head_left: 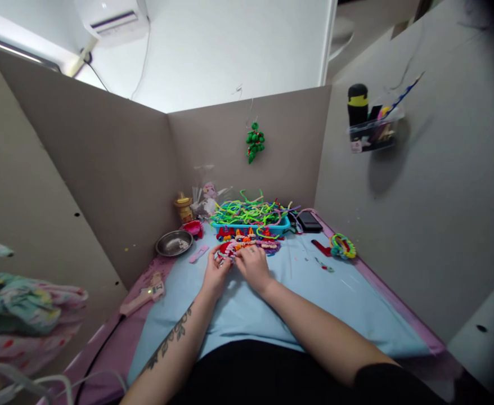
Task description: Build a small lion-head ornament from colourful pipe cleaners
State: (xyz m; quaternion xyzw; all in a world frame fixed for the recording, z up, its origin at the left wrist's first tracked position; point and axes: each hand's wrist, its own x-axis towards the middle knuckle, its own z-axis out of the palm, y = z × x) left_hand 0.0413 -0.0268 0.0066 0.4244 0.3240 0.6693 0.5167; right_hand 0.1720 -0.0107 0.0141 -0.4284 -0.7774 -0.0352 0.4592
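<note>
**Red and pale-pink fuzzy piece between two hands, part-made by the look of it**

Fuzzy wire, bent into a small red and pale-pink piece (227,248), sits near the middle of the light-blue table cover (314,304), just in front of a shallow turquoise plastic tray (284,227). The person's left hand (216,269) is nearly closed around the piece's left side, thumb and fingers gripping it. The right hand (253,264) is half curled, palm down, its thumb and fingertips brought to the piece's right edge; whether they pinch it or only touch it cannot be told.

Shaping appears to be midway. The piece already has massed colour and some form, yet both hands are busy at it, so it hardly looks finished. Along the tray's front lies a row of small red and orange fuzzy figures (244,233), seemingly complete, though their detail is too small to be sure. A flattened pink and purple fuzzy bundle (270,246) lies just beyond the right hand. Plenty of material remains: loose, mostly lime-green fuzzy stems (247,212) heap above the tray's rim.

To the left, a round steel bowl (169,246) holds small white bits, and a pale-pink glue gun (139,299) lies nearer the person, well apart from the piece, a green light showing on it.
</note>
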